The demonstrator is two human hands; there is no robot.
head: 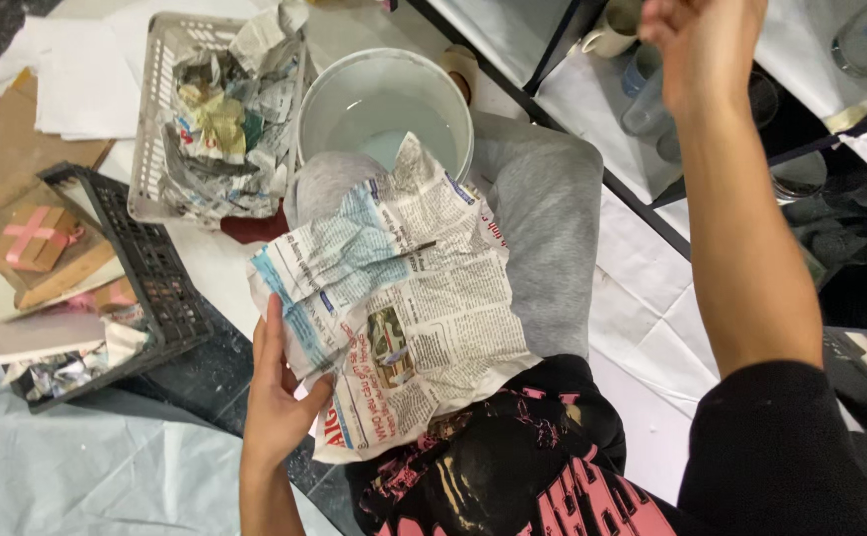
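While a crumpled newspaper sheet (394,308) is spread over the lap, its lower left edge is gripped by the left hand (277,397).

The sheet is draped across grey-trousered knees, with the thumb closed over its margin and the fingers laid flat behind the paper. The right hand (702,40) is raised to the shelf unit (592,149) at upper right; its fingers are seen curled in a loose fist, but whether anything is held cannot be told, as the hand is cut by the frame edge. A white bucket (386,99) is set just beyond the knees, partly covered by the sheet's top corner. A white basket (217,114) of scrunched newspaper is placed beside the bucket. A black crate (155,268) holding a small brown box with pink ribbon (34,236) is noted at far left.
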